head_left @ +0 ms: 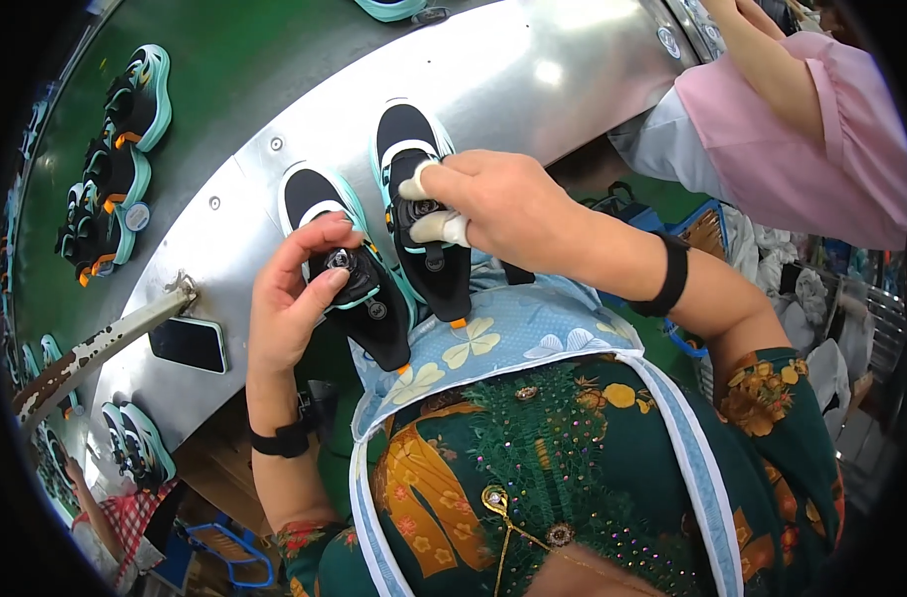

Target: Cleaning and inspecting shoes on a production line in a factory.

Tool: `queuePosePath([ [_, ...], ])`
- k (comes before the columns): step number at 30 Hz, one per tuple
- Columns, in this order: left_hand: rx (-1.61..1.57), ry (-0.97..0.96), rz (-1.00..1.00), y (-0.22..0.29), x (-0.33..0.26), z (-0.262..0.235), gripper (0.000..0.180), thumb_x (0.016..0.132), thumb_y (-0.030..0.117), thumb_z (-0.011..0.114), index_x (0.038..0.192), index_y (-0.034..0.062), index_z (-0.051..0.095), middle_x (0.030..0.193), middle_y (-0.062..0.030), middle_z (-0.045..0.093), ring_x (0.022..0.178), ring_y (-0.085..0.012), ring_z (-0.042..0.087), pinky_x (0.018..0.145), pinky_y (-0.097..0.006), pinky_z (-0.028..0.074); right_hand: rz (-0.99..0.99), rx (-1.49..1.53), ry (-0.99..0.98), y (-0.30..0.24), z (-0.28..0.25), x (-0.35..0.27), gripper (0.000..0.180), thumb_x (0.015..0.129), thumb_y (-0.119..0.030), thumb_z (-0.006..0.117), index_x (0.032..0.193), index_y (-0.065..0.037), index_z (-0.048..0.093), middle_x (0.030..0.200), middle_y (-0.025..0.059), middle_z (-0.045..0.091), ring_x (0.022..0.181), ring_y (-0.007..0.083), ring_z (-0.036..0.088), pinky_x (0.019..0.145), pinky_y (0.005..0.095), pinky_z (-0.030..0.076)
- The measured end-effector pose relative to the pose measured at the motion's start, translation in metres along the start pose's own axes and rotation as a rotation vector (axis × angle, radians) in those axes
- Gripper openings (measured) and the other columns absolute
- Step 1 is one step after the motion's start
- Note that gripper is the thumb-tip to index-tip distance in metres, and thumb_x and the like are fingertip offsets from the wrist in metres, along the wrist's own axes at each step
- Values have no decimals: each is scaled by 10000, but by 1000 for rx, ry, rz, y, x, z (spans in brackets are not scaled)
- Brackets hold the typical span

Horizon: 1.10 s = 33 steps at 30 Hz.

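Note:
Two black sneakers with mint-green soles and orange heel tabs rest side by side on the edge of the metal table, heels toward me. On the left sneaker (379, 323), my left hand (296, 289) pinches a round black dial on the tongue between thumb and fingers. My right hand (493, 204), with white covers on the thumb and a fingertip, closes around a similar dial on the right sneaker (441, 279). The fingers partly hide both dials.
A curved metal table (244, 199) borders a green belt (224, 70) carrying more sneakers (135, 109). A phone (190, 343) lies by a worn metal bar (105, 348). At the right, a person's pink sleeve (772, 129) reaches in; another person in red check (125, 527) works lower left.

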<state>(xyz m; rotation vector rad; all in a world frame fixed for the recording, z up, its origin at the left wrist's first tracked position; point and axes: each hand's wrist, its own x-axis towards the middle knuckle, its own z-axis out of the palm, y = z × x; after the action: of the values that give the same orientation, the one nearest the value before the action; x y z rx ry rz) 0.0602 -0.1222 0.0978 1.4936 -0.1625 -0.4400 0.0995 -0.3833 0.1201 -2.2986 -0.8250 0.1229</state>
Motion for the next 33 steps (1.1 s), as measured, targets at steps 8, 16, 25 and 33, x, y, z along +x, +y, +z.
queuePosePath([
  [8,-149,96,-350,46,-22,78,342,1023,132,388,1276,-49,528,1144,-166,620,597,-83,575,552,-194,455,156,296,-257,3,-32,6,423,795,-207,744,1204,-192,635,830,121,498,721,300,562,660,379,469],
  [16,-587,192,-548,38,-20,117,313,1001,126,443,1255,-56,465,1317,-212,510,1067,-297,628,713,-318,536,51,-40,87,10,0,-10,288,767,-238,760,967,-82,624,825,135,617,740,309,620,651,388,493],
  [25,-806,289,-365,4,4,144,290,1017,165,423,1210,-43,483,1185,-152,566,1064,-269,607,718,-307,526,-4,106,-85,15,-12,-20,320,795,-185,724,1099,-131,643,845,152,553,782,334,590,699,391,476],
  [33,-831,266,-467,12,17,143,361,1022,264,401,1194,-35,508,1142,-158,605,1057,-278,628,601,-301,529,-51,238,-257,32,-41,0,300,768,-175,761,1045,-127,655,782,84,483,711,233,536,634,330,455],
])
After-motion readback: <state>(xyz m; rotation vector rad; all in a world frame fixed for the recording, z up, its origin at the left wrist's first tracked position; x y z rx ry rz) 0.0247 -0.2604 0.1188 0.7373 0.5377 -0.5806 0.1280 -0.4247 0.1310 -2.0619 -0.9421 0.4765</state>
